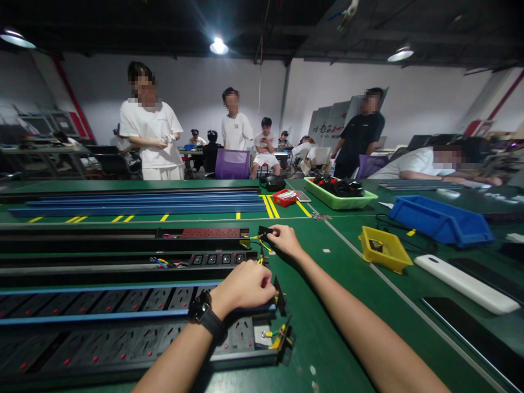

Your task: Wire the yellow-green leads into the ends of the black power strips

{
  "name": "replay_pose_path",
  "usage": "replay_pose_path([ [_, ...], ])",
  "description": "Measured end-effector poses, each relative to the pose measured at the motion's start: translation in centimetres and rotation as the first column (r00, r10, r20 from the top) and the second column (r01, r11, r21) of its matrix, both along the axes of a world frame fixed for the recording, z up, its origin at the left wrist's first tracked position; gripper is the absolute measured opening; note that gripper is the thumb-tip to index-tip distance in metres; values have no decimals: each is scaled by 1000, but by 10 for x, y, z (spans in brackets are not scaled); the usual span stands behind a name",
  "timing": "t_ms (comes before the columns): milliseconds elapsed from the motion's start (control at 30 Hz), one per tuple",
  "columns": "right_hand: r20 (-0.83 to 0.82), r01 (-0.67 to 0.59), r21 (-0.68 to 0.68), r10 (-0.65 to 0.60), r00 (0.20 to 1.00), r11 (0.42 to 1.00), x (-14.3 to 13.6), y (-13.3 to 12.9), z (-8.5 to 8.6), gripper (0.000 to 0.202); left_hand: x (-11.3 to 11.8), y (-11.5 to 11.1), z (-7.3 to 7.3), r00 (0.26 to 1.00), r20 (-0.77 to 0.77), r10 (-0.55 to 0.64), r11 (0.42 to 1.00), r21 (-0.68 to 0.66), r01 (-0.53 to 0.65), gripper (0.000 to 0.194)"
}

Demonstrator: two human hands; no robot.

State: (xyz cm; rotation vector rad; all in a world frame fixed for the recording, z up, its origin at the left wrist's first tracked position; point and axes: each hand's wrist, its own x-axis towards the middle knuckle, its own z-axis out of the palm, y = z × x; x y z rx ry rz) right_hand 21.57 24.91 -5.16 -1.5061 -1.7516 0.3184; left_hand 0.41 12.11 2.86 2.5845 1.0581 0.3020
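My right hand (285,240) pinches a small black end plate (264,233) just off the end of the farthest power strip, which has a dark red socket block (210,233). A yellow-green wire (262,243) runs beside that plate. Lower and to the left, my left hand (248,286), with a black watch at the wrist, is curled closed over the strip ends; whatever its fingers hold is hidden. Beneath it lies a blue-edged strip of black sockets (151,300), with a black end plate (280,296) at its tip. The nearest strip (143,346) has bare wires (278,339) at its open end.
Blue rails (139,203) lie across the far table. Right of my hands stand a yellow bin (385,259), a blue bin (442,221), a green basket (341,201) of black parts and a small red basket (284,198). A white casing (466,284) lies at the right. Several people are beyond the table.
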Motion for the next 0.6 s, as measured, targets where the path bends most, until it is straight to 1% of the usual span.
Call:
replay_pose_path([
  [333,-106,-127,-33,123,987,991,-7,-7,2,30,0,1,-2,1000,-20,-3,1000,-3,3,19],
  [467,-111,-187,-51,180,977,981,-11,-7,1,36,0,1,-1,1000,-32,2,1000,-9,-3,20],
  [600,-88,-216,-46,212,973,975,-17,-7,0,34,0,1,-2,999,-42,2,1000,-14,-2,20],
])
